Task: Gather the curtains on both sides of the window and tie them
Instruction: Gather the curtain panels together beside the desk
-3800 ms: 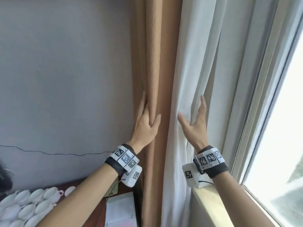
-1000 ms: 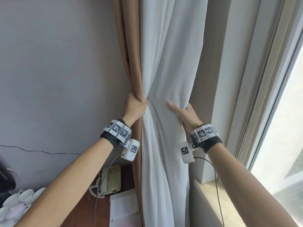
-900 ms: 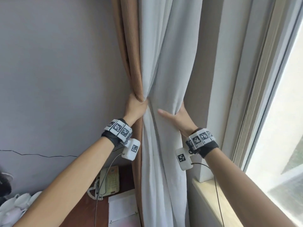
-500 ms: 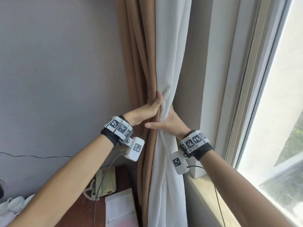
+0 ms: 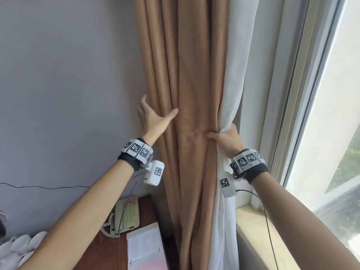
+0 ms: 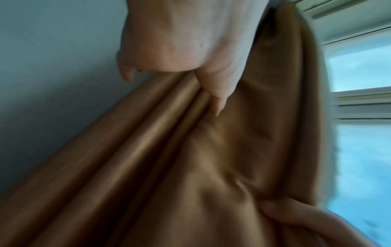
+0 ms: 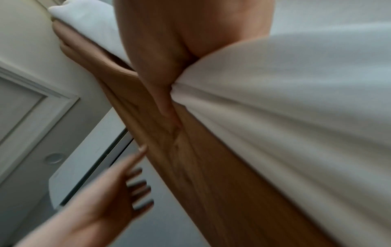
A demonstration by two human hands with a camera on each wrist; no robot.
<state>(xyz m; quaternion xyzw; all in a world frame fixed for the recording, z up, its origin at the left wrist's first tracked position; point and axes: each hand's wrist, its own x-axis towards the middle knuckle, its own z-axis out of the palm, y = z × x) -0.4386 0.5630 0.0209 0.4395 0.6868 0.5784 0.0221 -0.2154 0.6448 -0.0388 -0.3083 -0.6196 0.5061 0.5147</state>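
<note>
The tan curtain hangs in folds in the middle, and the white sheer curtain runs down its right side. My right hand grips both where they bunch together, its thumb pressing the tan cloth. In the right wrist view that hand pinches the white curtain against the tan curtain. My left hand is spread at the tan curtain's left edge, thumb on the front folds and fingers toward the wall. The left wrist view shows its thumb lying on the tan curtain.
A grey wall is on the left, and the window and its sill on the right. Below stand a wooden desk with a telephone, a paper pad and white cups.
My left hand has let go of the bunched curtains and moved left, spreading open at the tan curtain's edge. My right hand keeps hold of the bundle, with more tan cloth showing in front.
</note>
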